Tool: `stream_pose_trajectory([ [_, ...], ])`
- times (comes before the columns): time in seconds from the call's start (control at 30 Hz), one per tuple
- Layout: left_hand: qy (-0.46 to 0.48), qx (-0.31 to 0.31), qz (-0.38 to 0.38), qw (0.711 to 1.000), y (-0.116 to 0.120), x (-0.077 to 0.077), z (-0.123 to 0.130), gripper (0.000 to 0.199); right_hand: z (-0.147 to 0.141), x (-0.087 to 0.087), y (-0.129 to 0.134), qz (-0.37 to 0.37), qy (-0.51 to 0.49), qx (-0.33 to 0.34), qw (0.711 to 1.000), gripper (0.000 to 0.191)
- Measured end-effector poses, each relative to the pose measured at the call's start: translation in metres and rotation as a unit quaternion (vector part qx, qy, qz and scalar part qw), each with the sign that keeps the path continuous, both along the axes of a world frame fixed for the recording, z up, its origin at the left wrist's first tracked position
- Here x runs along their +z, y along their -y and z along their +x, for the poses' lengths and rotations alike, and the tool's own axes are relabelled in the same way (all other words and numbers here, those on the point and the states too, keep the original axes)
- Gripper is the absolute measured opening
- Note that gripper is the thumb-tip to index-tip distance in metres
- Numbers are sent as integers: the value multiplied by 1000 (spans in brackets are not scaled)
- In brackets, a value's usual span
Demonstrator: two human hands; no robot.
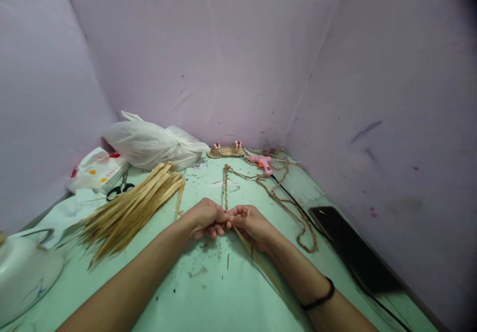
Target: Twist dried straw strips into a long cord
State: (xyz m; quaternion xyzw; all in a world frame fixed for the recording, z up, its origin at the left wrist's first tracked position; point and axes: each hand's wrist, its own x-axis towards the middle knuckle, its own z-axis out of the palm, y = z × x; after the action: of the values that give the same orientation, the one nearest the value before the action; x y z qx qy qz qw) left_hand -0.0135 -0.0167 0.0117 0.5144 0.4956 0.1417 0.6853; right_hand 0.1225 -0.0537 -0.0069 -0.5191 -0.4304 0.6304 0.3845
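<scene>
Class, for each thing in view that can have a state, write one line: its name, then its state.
Left hand: fingers pinching the cord's near end
Right hand: fingers pinching beside the left
Cord: twisted, straight near the hands, looping loosely beyond
Pale strips: untwisted, trailing below the right hand
Strip bundle: loose, fanned out
Scissors: lying down, blades' opening unclear
Glue gun: lying down
White bag: bulging, crumpled

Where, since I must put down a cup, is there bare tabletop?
On the pale green table: between the left forearm and the long yellow straw strip, where tiny scraps lie; also between that forearm and the fanned yellow straw bundle. Crowded: the back, with the white plastic bag and pink glue gun.
</scene>
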Motion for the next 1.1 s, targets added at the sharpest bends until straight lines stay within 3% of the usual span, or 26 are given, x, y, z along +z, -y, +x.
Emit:
stream_pose_trajectory([
  [0.2,-136,-23,85,987,2,1,3,12,1,-9,-4,57,116,11,992,3],
  [0.27,-166,-12,122,978,3,1,5,13,3,-9,-2,112,216,6,970,3],
  [0.33,-168,8,152,974,5,1,8,16,4,-4,3,165,327,-15,930,8],
  [0.43,-171,28,144,974,8,1,12,17,2,8,13,168,434,-39,884,14],
  [0.57,-157,44,103,981,9,-1,11,18,-10,12,24,172,477,-22,862,16],
  [0.7,-125,5,102,987,6,-4,4,14,-20,9,32,228,498,-15,837,20],
  [0.77,-112,-9,107,988,4,-4,1,10,-19,10,32,227,487,-3,843,20],
  [0.87,-94,-9,92,991,0,-2,-2,6,-13,10,27,179,440,17,880,20],
  [0.97,-77,-11,86,993,-3,-3,-5,6,-7,6,17,155,371,-48,915,22],
  [1.03,-64,-17,88,994,-5,-4,-6,7,-7,3,11,123,281,-87,948,17],
  [1.1,-52,-30,89,994,-6,-4,-7,6,-10,2,8,46,160,-69,984,14],
])
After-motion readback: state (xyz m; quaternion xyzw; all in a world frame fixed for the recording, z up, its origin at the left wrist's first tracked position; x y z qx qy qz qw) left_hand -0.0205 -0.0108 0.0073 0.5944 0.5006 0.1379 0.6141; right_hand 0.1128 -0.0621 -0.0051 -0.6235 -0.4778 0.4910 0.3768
